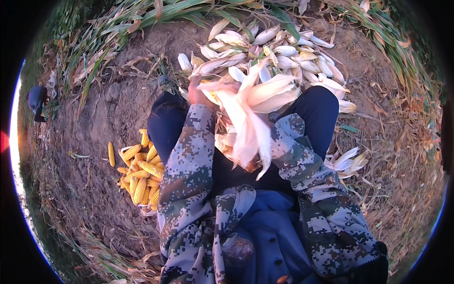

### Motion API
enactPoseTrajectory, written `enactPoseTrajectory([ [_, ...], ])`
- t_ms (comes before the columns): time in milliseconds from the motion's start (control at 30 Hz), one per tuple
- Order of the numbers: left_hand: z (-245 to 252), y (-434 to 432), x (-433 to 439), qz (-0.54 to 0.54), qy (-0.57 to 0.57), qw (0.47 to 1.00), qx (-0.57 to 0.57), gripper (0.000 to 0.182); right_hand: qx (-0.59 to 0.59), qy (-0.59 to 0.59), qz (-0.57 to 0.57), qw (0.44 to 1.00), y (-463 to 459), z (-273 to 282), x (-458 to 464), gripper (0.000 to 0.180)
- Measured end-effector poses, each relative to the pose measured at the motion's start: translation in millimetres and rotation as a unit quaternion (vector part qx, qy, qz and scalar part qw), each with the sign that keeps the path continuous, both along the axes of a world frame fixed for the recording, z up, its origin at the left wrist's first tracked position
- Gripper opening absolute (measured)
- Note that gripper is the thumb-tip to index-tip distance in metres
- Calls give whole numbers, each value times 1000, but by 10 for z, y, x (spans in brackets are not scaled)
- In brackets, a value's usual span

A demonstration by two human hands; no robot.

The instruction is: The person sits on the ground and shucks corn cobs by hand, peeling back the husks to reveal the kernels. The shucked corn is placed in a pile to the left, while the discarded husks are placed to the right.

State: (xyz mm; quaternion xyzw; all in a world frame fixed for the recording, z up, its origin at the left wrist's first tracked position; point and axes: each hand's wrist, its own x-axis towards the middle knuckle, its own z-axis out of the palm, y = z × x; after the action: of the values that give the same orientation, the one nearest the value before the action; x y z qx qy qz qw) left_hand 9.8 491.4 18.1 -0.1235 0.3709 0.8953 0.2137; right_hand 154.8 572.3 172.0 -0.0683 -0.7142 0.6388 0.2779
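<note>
My left hand (200,93) is closed around an ear of corn, whose yellow kernels (213,95) show in a small gap by the fingers. Long pale corn husks (244,117) hang loose from it, fanned out between my forearms and blurred in part. Behind these husks my right hand (264,117) is mostly hidden, so its grip cannot be made out. More peeled husks (225,141) lie between my legs. Just beyond my knees spreads a heap of corn ears in dry husks (283,62).
Bare yellow corn cobs (140,174) are piled beside my left thigh, with a single cob (111,154) apart on the soil (95,191). A discarded husk (347,162) lies right of my right knee. Cut corn stalks (170,14) border the far side. A dark object (37,101) stands far left.
</note>
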Motion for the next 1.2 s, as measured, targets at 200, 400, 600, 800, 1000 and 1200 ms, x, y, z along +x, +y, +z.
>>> enactPoseTrajectory([
  [200,228,1,44,-164,-24,969,181,42,-495,146,199,833,312,-167,20,32],
  [400,594,29,-6,-224,-106,940,235,30,-683,167,339,624,269,-103,203,26],
  [600,437,163,104,-162,46,984,-54,22,-419,-38,327,846,107,85,704,47],
  [800,307,199,102,67,145,939,-305,40,194,-55,-3,979,332,-248,377,49],
  [1000,466,244,214,154,107,899,-396,44,432,-91,-74,894,221,-616,295,34],
  [1200,437,201,161,135,27,976,-169,43,313,30,-85,945,269,-680,285,20],
])
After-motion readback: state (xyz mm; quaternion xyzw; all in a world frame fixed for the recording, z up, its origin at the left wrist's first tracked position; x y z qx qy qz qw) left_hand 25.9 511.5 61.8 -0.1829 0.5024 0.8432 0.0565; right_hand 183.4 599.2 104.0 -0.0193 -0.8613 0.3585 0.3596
